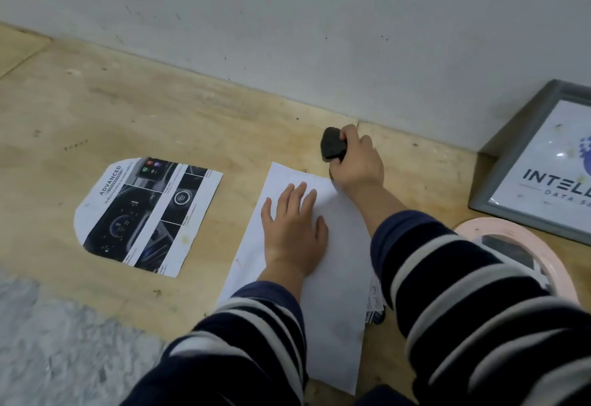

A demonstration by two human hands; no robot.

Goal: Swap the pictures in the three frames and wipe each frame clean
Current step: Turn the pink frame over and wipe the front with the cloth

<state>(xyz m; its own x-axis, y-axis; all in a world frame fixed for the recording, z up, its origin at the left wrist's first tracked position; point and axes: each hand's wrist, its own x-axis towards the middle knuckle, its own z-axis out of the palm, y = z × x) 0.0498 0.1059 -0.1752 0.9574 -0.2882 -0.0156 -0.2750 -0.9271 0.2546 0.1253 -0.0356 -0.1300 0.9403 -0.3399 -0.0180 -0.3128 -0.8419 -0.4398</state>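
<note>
A blank white sheet (335,277) lies on the tan floor, and my left hand (292,229) presses flat on it with fingers spread. My right hand (355,162) grips a dark grey sponge block (332,144) just beyond the sheet's far edge, near the wall. A cut-out car dashboard picture (145,213) reading "ADVANCED" lies flat to the left. A grey frame (511,168) with a logo print leans at the right. A round pink frame (556,274) lies beside my right sleeve, partly hidden by it.
A pale wall (287,37) runs along the far side, meeting the floor close behind my right hand. A grey patch of rough floor (48,341) sits at the lower left. Printed paper scraps (375,304) peek out under the white sheet's right edge.
</note>
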